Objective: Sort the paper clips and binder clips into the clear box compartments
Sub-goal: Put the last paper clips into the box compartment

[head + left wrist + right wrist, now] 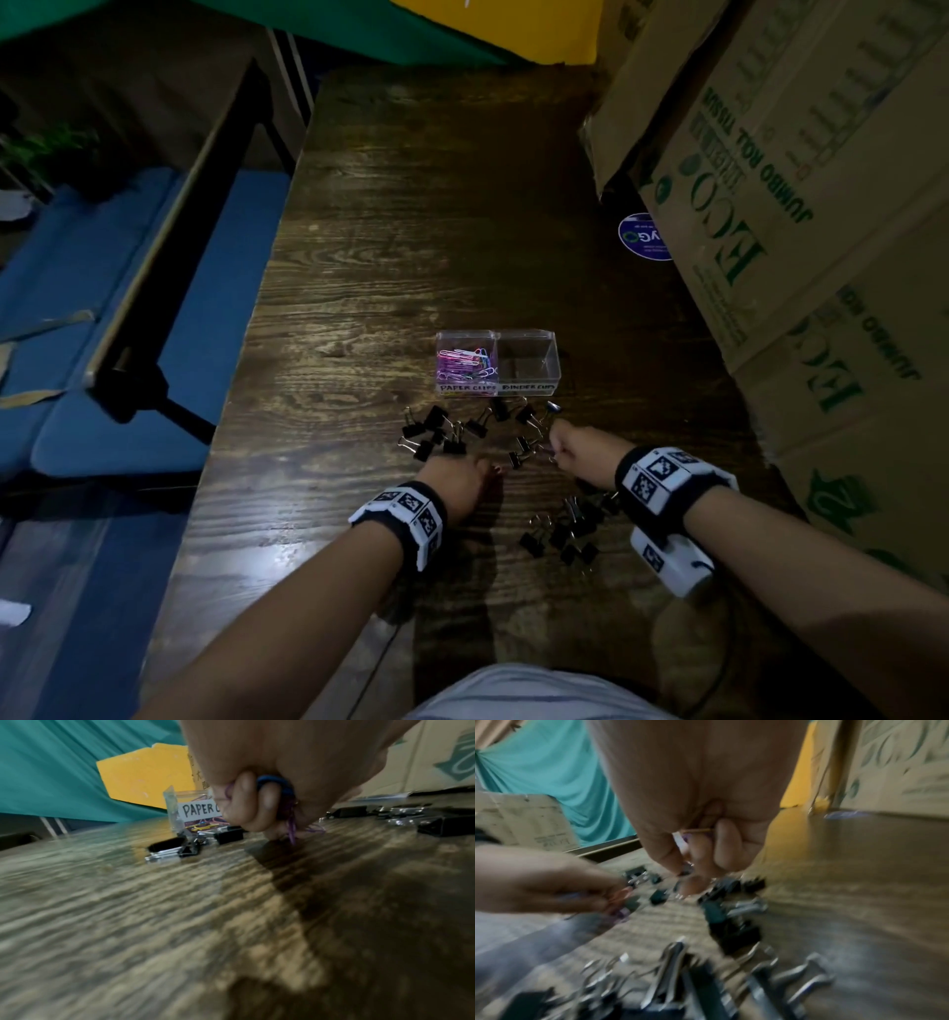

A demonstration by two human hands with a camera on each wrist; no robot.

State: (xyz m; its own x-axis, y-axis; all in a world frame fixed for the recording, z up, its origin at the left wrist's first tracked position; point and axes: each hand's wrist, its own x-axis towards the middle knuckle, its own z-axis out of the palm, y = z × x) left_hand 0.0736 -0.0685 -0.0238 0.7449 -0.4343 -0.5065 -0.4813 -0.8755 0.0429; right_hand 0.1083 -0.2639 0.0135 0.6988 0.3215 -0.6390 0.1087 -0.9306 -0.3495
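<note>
While the head view shows only two fists low over the table, the wrist views look in under the curled fingers.

Left hand point(270, 787): fingers curled round a small bunch of coloured paper clips point(291, 827) – purple wire hangs out below the fist, something blue sits between two fingers.

Right hand point(695, 833): fingers curled tight, with a thin yellowish wire and a bit of purple pinched inside (too blurred to name with certainty).

Clear box point(552, 354): stands just beyond both hands; its left compartment, labelled PAPER CLIPS, holds a heap of coloured clips point(470, 362), while its right compartment, labelled for binder clips, looks bare.

Binder clips point(436, 429): black, scattered between box and hands – a second cluster point(567, 534) lies under the right wrist.

Table point(411, 231): dark wood grain.

Cardboard cartons point(801, 195): stacked along the right edge, crowding that side.
</note>
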